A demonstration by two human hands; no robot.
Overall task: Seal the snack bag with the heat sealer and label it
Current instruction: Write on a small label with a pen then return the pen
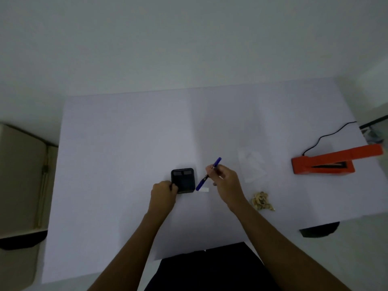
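Right hand (225, 181) is pinching a blue pen (207, 174) w/ fingers curled round the middle of it, pen tilted, tip end down-left and just about touching a small white label (204, 189) lying flat on the table (126, 143). Wrist is raised, forearm coming in from bottom right. Left hand (163, 194) is clenched onto the near-left corner of a small black box thing (183, 181), prob a label printer, can't tell tbh; it's just left of the label. Clear snack bag (251, 165) lies empty-looking to the right of the pen hand, hard to see against the white. Pile of tan snack bits (262, 201) sits near it, closer to me. Orange heat sealer (329, 162) is well off right, lid up, black cord (327, 136) trailing behind.
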